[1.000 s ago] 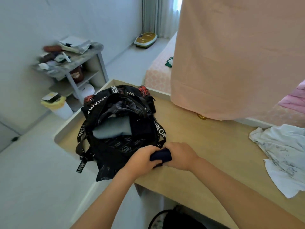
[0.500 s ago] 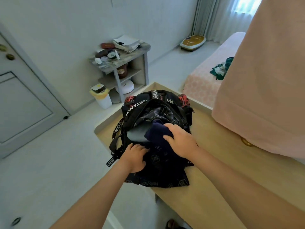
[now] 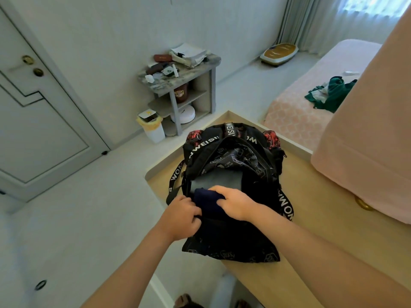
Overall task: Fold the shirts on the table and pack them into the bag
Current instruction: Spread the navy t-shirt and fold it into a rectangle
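Observation:
A black bag (image 3: 231, 238) with white lettered straps lies open at the left end of the wooden table (image 3: 311, 230). A folded grey shirt (image 3: 219, 181) lies inside its mouth. A folded navy shirt (image 3: 208, 204) sits at the near edge of the opening, partly inside. My right hand (image 3: 236, 203) lies on top of the navy shirt with fingers curled over it. My left hand (image 3: 182, 215) grips the near left rim of the bag beside the shirt.
A pink cloth (image 3: 367, 134) hangs over the table's right side. Left of the table are the floor, a small bin (image 3: 152, 127) and a cluttered grey shelf (image 3: 178, 90). A bed (image 3: 307, 103) with green clothes (image 3: 329, 94) stands behind. A door (image 3: 33, 112) is at the left.
The navy shirt went from the table edge up into the bag's mouth, and now sits lower in it. My left hand shifted from the shirt to the bag's rim.

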The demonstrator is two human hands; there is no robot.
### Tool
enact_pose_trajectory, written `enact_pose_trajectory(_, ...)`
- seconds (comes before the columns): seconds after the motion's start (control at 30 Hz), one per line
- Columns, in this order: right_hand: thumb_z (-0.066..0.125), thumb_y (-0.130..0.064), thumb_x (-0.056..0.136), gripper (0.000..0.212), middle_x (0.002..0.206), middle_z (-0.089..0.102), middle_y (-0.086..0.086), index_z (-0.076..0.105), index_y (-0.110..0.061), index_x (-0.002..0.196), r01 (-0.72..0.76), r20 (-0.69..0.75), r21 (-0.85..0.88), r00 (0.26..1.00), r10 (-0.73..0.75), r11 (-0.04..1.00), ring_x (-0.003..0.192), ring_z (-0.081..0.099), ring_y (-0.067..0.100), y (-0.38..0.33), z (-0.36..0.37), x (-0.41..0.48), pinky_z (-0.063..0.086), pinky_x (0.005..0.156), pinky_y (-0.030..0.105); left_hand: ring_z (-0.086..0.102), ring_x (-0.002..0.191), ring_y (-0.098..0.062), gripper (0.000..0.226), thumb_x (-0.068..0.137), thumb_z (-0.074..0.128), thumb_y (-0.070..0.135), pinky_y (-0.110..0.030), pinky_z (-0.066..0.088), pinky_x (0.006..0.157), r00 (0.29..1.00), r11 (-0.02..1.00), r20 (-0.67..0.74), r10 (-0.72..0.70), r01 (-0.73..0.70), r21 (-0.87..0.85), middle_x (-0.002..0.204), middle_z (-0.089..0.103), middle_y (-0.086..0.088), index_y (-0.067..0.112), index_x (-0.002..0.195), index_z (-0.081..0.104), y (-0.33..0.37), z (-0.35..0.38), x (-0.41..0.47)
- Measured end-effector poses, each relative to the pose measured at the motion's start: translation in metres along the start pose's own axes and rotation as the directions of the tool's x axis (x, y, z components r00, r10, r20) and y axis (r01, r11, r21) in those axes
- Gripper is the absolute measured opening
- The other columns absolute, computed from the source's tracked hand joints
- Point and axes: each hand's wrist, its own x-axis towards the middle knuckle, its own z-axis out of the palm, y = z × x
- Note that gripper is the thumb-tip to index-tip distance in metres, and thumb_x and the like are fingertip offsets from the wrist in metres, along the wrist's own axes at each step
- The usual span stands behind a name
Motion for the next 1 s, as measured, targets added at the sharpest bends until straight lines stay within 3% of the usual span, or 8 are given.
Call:
enact_pose_trajectory(0.13, 0.042, -0.015, 0.094, 0.043, 0.132, 0.061, 0.004, 0.055, -0.025, 0.134, -0.109, 0.145, -0.079, 0.982, 0.120, 0.991, 0.119, 0.056, 0.024, -0.014, 0.015, 0.023, 0.044, 0.098, 0.030, 0.046, 0.067, -0.007, 0.025, 0.072, 0.044, 0.029, -0.027, 0.039, 0.081, 1.000, 0.999, 0.007, 0.023, -0.022, -0.026, 0.059, 0.052, 0.012, 0.025, 0.068, 0.068, -0.011, -0.001, -0.009)
enact_pose_trajectory(0.27, 0.047, -0.013, 0.096, 0.039, 0.122, 0.065, -0.002, 0.058, -0.030, 0.129, -0.096, 0.053, -0.065, 0.994, 0.100, 0.993, 0.110, 0.059, 0.020, -0.029, 0.016, 0.038, 0.048, 0.093, 0.033, 0.046, 0.066, -0.007, 0.021, 0.070, 0.045, 0.028, -0.029, 0.040, 0.080, 0.997, 0.994, -0.036, 0.075, -0.078, -0.081, 0.059, 0.053, 0.011, 0.025, 0.064, 0.065, -0.013, -0.003, -0.005)
enact_pose_trajectory(0.4, 0.064, -0.009, 0.091, 0.040, 0.125, 0.065, -0.005, 0.063, -0.025, 0.127, -0.077, -0.034, 0.033, 0.996, 0.078, 0.996, 0.117, 0.058, 0.015, -0.028, 0.023, 0.047, 0.044, 0.100, 0.027, 0.049, 0.072, -0.007, 0.023, 0.073, 0.045, 0.028, -0.030, 0.040, 0.080, 0.993, 0.989, -0.020, 0.118, -0.120, -0.084, 0.067, 0.058, 0.012, 0.026, 0.068, 0.068, -0.027, -0.007, -0.002)
enact_pose_trajectory(0.53, 0.064, -0.023, 0.093, 0.039, 0.119, 0.055, 0.002, 0.062, -0.032, 0.131, -0.073, -0.132, -0.091, 0.989, 0.060, 0.993, 0.110, 0.053, 0.019, -0.024, 0.047, 0.042, 0.044, 0.100, 0.033, 0.045, 0.105, -0.009, 0.020, 0.082, 0.051, 0.027, -0.026, 0.038, 0.091, 0.991, 0.975, -0.078, 0.112, -0.125, -0.184, 0.107, 0.056, 0.010, 0.027, 0.090, 0.069, -0.040, 0.001, 0.004)
enact_pose_trajectory(0.67, 0.060, -0.017, 0.096, 0.045, 0.131, 0.054, 0.004, 0.054, -0.020, 0.141, -0.080, -0.206, 0.028, 0.975, 0.084, 0.996, 0.125, 0.049, 0.017, -0.019, 0.050, 0.028, 0.030, 0.108, 0.017, 0.045, 0.123, -0.016, 0.030, 0.098, 0.044, 0.026, -0.034, 0.041, 0.101, 0.989, 0.986, 0.143, 0.036, -0.012, -0.166, 0.133, 0.052, 0.006, 0.026, 0.120, 0.065, -0.054, 0.014, 0.024)
enact_pose_trajectory(0.77, 0.059, -0.026, 0.092, 0.043, 0.131, 0.052, -0.007, 0.055, -0.027, 0.135, -0.207, -0.310, 0.031, 0.928, 0.206, 0.978, 0.123, 0.049, 0.013, -0.003, 0.046, 0.008, 0.037, 0.108, 0.024, 0.052, 0.118, -0.017, 0.034, 0.094, 0.044, 0.009, -0.036, 0.048, 0.093, 0.974, 0.979, 0.224, -0.024, 0.069, -0.194, 0.128, 0.056, 0.006, 0.026, 0.117, 0.064, -0.065, 0.011, 0.034)
enact_pose_trajectory(0.93, 0.062, -0.020, 0.089, 0.037, 0.128, 0.062, -0.003, 0.064, -0.026, 0.125, -0.327, -0.217, 0.077, 0.916, 0.336, 0.942, 0.114, 0.060, 0.014, 0.005, 0.048, 0.001, 0.047, 0.101, 0.025, 0.059, 0.102, -0.021, 0.021, 0.086, 0.062, 0.011, -0.034, 0.047, 0.086, 0.977, 0.993, 0.214, -0.022, 0.046, -0.108, 0.108, 0.064, 0.004, 0.026, 0.100, 0.066, -0.076, 0.007, 0.049)
enact_pose_trajectory(1.0, 0.062, -0.025, 0.088, 0.037, 0.125, 0.062, -0.004, 0.062, -0.025, 0.125, -0.336, -0.186, -0.032, 0.927, 0.324, 0.941, 0.114, 0.059, 0.016, 0.000, 0.041, 0.001, 0.047, 0.097, 0.028, 0.055, 0.104, -0.020, 0.024, 0.086, 0.060, 0.009, -0.033, 0.042, 0.088, 0.987, 0.995, 0.158, 0.032, -0.015, -0.103, 0.109, 0.060, 0.005, 0.028, 0.096, 0.070, -0.074, 0.008, 0.049)
